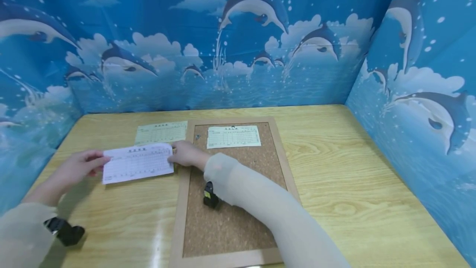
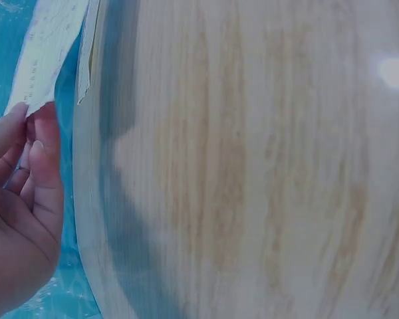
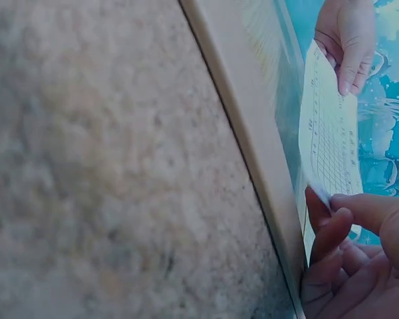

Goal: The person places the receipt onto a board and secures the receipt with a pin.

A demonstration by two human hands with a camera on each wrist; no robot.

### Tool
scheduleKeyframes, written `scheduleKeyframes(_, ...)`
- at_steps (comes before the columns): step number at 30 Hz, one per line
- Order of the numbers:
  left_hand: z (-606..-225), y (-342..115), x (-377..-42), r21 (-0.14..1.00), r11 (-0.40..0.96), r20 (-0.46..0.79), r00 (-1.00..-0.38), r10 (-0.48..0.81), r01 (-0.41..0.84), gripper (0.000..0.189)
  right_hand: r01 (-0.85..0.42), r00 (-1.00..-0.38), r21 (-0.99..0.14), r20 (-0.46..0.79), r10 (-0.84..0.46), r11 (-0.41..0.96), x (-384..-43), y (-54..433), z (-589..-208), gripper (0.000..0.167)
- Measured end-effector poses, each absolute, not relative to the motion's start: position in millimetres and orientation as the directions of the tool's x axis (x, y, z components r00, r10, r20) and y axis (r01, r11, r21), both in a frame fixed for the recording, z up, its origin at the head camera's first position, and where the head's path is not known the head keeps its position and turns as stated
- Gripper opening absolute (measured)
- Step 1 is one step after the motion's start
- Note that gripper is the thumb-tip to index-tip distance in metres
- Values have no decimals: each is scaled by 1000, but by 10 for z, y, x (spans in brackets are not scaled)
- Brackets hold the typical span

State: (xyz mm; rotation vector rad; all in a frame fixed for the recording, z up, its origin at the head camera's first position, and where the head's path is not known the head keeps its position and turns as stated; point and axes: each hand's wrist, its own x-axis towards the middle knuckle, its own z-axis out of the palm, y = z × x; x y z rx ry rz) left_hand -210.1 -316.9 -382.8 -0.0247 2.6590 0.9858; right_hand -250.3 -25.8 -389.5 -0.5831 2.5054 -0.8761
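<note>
A printed paper form [image 1: 137, 163] with a grid of ruled lines is held up over the table, left of the cork board. My left hand [image 1: 82, 164] pinches its left edge between thumb and fingers, as the left wrist view also shows at the paper's corner. My right hand [image 1: 187, 153] reaches across the board's left frame and pinches the form's right edge. In the right wrist view the sheet [image 3: 329, 126] bends slightly between both hands. A greenish form [image 1: 160, 132] lies on the table behind the held one, partly hidden by it.
The wood-framed cork board [image 1: 230, 226] lies flat on the wood-grain table [image 1: 353, 189]. Another form [image 1: 233, 136] sits near the board's top, with a pin [image 1: 233, 127] at its upper edge. Another small pin [image 1: 197, 137] is at the upper left. Dolphin-print curtains [image 1: 238, 86] enclose the table.
</note>
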Motion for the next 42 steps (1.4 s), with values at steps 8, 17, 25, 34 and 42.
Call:
scheduleKeyframes(8, -3866, -3170, -2107, 664, 736, -327, -936, 131, -129, 51, -201, -832, -709, -241, -500, 676, -2484, -215, -3913, 24)
scheduleKeyframes(17, -3895, -3152, -2113, 647, 752, -334, -933, 137, -121, 59, -154, -818, -788, -237, -524, 596, -2468, -145, -3914, 26)
scheduleKeyframes(25, -3868, -3141, -2087, 659, 742, -342, -929, 144, -127, 53, -141, -803, -808, -245, -544, 572, -2482, -109, -3930, 29)
scheduleKeyframes(34, -3866, -3121, -2089, 651, 746, -340, -932, 123, -139, 53, -162, -807, -807, -222, -547, 567, -2473, -86, -3932, 33)
scheduleKeyframes(42, -3839, -3102, -2086, 651, 747, -333, -935, 122, -134, 51, -159, -798, -813, -229, -558, 561, -2457, -45, -3925, 32)
